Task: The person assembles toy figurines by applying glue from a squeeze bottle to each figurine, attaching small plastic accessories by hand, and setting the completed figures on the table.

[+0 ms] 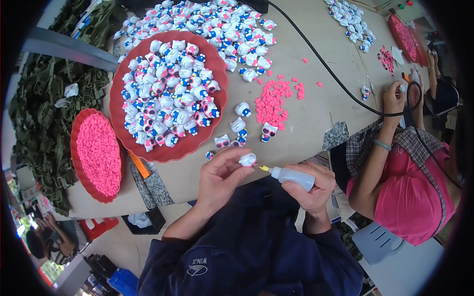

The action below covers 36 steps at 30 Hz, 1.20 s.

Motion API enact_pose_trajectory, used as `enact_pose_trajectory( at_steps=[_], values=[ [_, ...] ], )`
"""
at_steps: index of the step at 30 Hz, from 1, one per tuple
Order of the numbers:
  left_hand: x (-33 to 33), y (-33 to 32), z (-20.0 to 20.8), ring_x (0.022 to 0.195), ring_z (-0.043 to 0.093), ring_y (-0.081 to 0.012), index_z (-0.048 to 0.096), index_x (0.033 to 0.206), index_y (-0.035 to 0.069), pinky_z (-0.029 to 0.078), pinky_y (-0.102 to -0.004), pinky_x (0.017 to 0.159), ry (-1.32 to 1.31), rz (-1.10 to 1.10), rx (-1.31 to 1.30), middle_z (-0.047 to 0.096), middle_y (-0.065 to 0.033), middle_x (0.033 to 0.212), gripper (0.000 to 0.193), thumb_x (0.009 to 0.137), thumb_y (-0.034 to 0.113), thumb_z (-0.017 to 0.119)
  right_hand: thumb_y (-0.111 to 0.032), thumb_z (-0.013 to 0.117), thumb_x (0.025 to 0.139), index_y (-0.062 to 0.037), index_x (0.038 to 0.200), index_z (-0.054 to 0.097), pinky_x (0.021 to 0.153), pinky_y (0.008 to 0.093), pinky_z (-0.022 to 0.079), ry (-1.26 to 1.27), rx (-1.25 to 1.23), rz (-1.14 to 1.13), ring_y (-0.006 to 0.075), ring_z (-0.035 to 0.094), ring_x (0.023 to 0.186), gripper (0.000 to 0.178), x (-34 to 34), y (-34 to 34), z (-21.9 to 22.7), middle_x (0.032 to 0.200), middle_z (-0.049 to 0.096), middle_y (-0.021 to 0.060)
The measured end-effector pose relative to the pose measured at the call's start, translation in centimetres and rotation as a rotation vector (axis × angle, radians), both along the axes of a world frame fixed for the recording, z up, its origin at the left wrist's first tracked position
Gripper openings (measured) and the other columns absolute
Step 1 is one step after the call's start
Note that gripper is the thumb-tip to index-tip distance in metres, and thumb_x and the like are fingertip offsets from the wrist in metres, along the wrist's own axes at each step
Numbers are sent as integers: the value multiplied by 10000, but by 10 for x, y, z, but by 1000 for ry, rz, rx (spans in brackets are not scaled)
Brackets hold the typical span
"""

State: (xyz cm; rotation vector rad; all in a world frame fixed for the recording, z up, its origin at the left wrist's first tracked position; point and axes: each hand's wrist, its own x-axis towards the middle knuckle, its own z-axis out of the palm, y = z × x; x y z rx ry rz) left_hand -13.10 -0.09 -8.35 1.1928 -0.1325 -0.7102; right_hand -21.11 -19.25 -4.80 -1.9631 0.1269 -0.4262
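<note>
Near the table's front edge my left hand (221, 173) pinches a small white cat-shaped figurine (247, 159) between thumb and fingers. My right hand (316, 186) wraps around a translucent squeeze bottle (295, 178), tilted so its yellow-based thin nozzle (264, 168) points at the figurine. The tip is at or very near the figurine; I cannot tell if they touch. Just beyond my hands lie several loose figurines (269, 131) in white, blue and pink. A scatter of small pink pieces (272, 101) lies farther off to the right of them.
A scalloped red tray (220, 106) heaped with figurines stands left of centre, with more figurines (197, 17) piled behind it. A smaller red dish (78, 148) holds pink pieces. A black cable (330, 69) crosses the table. On the right a co-worker in pink (402, 202) sits close.
</note>
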Motion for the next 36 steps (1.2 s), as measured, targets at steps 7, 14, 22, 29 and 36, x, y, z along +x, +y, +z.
enact_pose_trajectory(
  at_steps=[7, 14, 22, 29, 36],
  values=[
    [0, -1, 1, 1018, 596, -148, 555, 1174, -16, 495, -260, 881, 39, 15, -22, 576, -78, 1139, 363, 826, -106, 608, -83, 797, 625, 6, 894, 690, 477, 253, 410, -19, 8, -34, 163, 572, 514, 303, 1, -3, -1, 648, 626, 93],
    [1, -2, 0, 1014, 596, -149, 557, 1165, -17, 493, -254, 873, 28, 24, -8, 572, -73, 1129, 358, 822, -106, 613, -79, 794, 631, 6, 901, 686, 489, 244, 412, 15, 19, -18, 151, 576, 530, 303, 0, -5, -1, 662, 632, 88],
    [0, -3, 3, 1003, 596, -147, 569, 1152, -8, 494, -256, 872, 27, 0, 26, 553, -73, 1143, 356, 815, -108, 620, -37, 767, 684, 22, 957, 652, 651, 222, 454, 87, 314, -199, 121, 607, 724, 303, -5, -14, -17, 833, 665, 84],
    [-9, -1, 1, 1015, 589, -152, 569, 1149, -9, 492, -260, 879, 56, -97, 65, 523, -71, 1134, 351, 816, -109, 615, 45, 681, 745, 2, 1015, 567, 832, 259, 463, 52, 268, -174, 160, 604, 931, 296, 13, -3, -31, 1033, 626, 118],
    [-14, 7, 1, 1005, 593, -153, 569, 1151, -9, 486, -260, 884, 71, -104, 78, 511, -66, 1131, 353, 815, -107, 619, 61, 647, 755, 21, 1103, 540, 848, 274, 461, 180, 130, -191, 188, 576, 1020, 366, 9, 9, -30, 1085, 595, 135]
  ],
)
